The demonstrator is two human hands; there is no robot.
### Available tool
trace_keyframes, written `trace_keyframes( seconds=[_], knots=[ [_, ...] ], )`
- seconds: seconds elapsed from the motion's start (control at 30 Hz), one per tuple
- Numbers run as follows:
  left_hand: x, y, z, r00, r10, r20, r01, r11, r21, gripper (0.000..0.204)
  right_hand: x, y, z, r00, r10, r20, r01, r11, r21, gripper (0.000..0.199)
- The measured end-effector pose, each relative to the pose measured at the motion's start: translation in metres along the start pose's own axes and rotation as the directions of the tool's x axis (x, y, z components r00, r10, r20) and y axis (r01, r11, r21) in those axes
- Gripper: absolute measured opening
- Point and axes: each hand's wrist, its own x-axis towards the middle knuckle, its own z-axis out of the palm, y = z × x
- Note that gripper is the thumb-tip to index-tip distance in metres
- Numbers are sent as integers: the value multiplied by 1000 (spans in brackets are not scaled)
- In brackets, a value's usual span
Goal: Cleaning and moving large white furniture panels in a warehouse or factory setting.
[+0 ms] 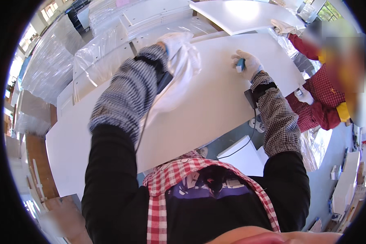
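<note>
A large white panel (203,93) lies flat before me. My left hand (173,42), in white and slightly blurred, reaches to its far side with a bunched white cloth (183,69). The cloth drapes down over the panel toward my forearm, and my fingers are mostly hidden in it. Over the panel's right part is my right hand (251,66) in a white glove. Its fingers are closed around a small blue-and-white block (240,65), whose exact kind I cannot make out.
At right a co-worker in a red checked sleeve (325,87) stands by the panel's edge. Another white panel (240,14) lies beyond. Film-wrapped stacks (53,61) stand at the left and back. Below the near edge are white boards (244,152).
</note>
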Motion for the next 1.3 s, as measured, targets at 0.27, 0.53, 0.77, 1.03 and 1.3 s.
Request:
trace_keyframes(
  seconds=[0.27,0.53,0.77,1.03,1.3],
  knots=[
    [186,7,115,970,-216,-115,135,865,-483,51,67,-45,-58,996,90,-2,-88,977,195,24],
    [316,-66,47,961,-88,-263,30,976,-217,51,122,-72,-55,989,-60,133,-10,882,471,17],
    [249,-1,149,950,-285,131,307,761,-572,43,111,-71,-92,996,61,-64,-23,878,477,18],
    [191,-10,189,946,-325,-7,253,750,-611,32,78,-65,-99,987,-116,-112,107,991,-81,42],
    [146,-15,206,909,-414,48,365,734,-573,40,33,-58,-104,973,15,-230,-56,983,-175,42]
  ],
)
